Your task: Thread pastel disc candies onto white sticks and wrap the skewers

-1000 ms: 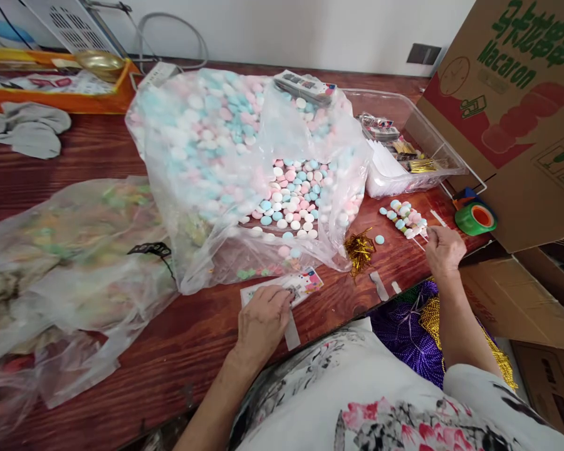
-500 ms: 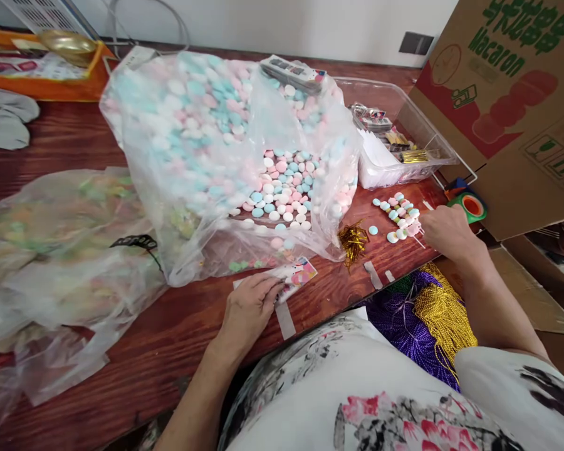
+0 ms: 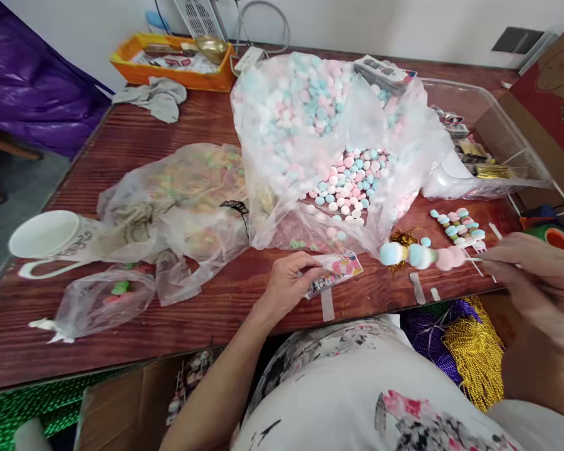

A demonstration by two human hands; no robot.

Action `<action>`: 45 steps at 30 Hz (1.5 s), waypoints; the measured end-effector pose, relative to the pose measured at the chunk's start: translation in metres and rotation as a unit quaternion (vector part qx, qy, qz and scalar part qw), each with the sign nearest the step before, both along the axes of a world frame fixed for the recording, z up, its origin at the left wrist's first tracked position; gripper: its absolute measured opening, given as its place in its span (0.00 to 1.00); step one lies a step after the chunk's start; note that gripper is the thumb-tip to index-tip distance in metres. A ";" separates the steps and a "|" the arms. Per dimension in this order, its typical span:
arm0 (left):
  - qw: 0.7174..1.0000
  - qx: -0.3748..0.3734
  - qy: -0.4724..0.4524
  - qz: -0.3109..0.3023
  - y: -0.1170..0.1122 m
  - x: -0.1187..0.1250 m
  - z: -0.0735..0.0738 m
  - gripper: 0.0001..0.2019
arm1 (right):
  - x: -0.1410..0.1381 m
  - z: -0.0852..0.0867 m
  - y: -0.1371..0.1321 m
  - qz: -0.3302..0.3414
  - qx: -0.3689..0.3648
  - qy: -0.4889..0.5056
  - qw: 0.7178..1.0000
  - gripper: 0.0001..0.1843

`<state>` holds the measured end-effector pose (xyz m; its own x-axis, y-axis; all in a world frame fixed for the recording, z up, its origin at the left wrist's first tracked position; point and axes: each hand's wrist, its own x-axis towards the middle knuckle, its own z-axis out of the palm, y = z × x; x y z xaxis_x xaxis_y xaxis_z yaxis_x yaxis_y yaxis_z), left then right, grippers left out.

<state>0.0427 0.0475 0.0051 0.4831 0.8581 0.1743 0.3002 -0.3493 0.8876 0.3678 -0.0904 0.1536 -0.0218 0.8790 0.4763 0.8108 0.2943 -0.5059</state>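
My right hand (image 3: 540, 282), smeared a little by motion, pinches the white stick of a candy skewer (image 3: 420, 256). Blue-white and pink pieces are threaded on it, and it points left above the table edge. Below my left hand (image 3: 296, 279) lies a small printed packet (image 3: 336, 272); thumb and fingers close on its left end. More finished candy skewers (image 3: 458, 227) lie side by side behind the right hand. A bunch of gold twist ties (image 3: 403, 241) sits partly hidden behind the held skewer, with one loose blue candy (image 3: 425, 242) near it.
A large clear bag of pastel candies (image 3: 291, 125) fills the table's middle. Left of it are a bag of coloured candies (image 3: 183, 181), a white mug (image 3: 44, 235) and a small tied bag (image 3: 106, 304). A clear bin (image 3: 493, 106), green tape roll (image 3: 552, 238) and orange tray (image 3: 178, 78) stand around.
The view has swung left, showing the mug and small tied bag. My right hand has lifted one candy skewer from the group. My left hand stays at the packet.
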 end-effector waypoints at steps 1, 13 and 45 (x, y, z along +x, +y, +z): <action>1.000 -0.002 -0.006 -0.003 -0.001 0.000 0.002 0.07 | -0.009 -0.004 0.010 0.038 -0.001 0.010 0.999 0.12; 0.997 0.045 0.044 -0.044 -0.013 0.005 0.014 0.10 | 0.000 -0.037 0.037 0.121 0.004 -0.182 0.976 0.10; 0.965 0.237 0.006 -0.112 -0.029 0.003 -0.017 0.02 | -0.006 -0.061 0.049 0.220 -0.038 -0.121 0.967 0.08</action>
<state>0.0461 0.0186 -0.0123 0.6520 0.5564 0.5151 0.1791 -0.7731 0.6084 0.3619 -0.0415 0.0926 -0.5051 0.7911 0.3451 0.7124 0.6078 -0.3507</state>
